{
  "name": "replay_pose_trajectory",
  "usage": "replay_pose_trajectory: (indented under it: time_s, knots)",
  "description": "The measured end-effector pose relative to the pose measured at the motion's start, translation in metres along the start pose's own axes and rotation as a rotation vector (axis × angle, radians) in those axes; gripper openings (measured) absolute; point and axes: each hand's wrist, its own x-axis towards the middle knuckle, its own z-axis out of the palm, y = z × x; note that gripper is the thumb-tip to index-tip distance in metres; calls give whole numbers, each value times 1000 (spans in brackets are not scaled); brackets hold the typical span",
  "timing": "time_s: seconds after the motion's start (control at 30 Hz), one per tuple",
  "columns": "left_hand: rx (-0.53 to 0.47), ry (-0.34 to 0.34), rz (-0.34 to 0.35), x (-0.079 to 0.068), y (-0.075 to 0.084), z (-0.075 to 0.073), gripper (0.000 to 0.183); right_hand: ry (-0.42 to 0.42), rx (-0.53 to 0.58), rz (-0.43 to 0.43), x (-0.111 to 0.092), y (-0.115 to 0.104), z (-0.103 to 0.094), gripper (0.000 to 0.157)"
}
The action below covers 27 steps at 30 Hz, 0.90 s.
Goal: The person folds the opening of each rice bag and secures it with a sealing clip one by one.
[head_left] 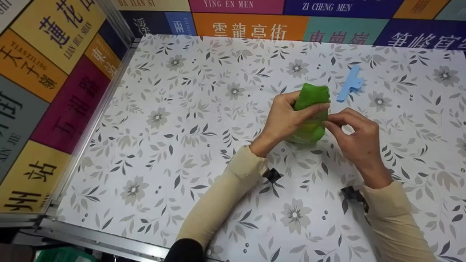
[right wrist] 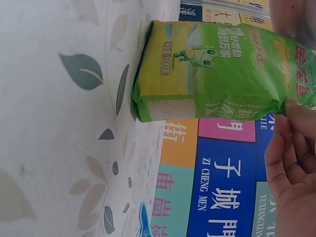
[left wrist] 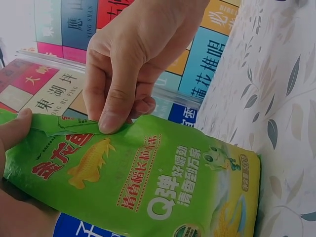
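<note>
A green bag of rice [head_left: 311, 127] stands upright on the patterned tabletop, its top narrowed and folded. My left hand [head_left: 280, 118] grips its upper part from the left, thumb across the front and fingers behind. From the other side my right hand [head_left: 358, 140] pinches the bag's side edge between thumb and forefinger. In the left wrist view, the bag's printed front [left wrist: 163, 173] faces the camera, with the right thumb [left wrist: 111, 121] at its edge. The right wrist view shows a small clear window [right wrist: 173, 109] low on its side.
A light blue bag clip [head_left: 350, 85] lies on the table [head_left: 218, 174] just behind and to the right of the bag. Colourful panels with printed characters [head_left: 251, 27] line the back and left sides. A metal rail [head_left: 102, 236] runs along the table's front edge.
</note>
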Motion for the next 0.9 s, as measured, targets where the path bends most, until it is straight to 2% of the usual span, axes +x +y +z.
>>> replay_pose_trajectory:
  time_s: [0.17,0.57,0.9]
  knots:
    - [-25,-2,-17,-1,0,0,24,11,18,4,-1,2,1,13]
    - [-14,-13,-11,0,-1,0,26,2,50,11,-1,2,1,18]
    - [28,31,25,0,-4,-1,20,0,31,16,0,8,-2,10]
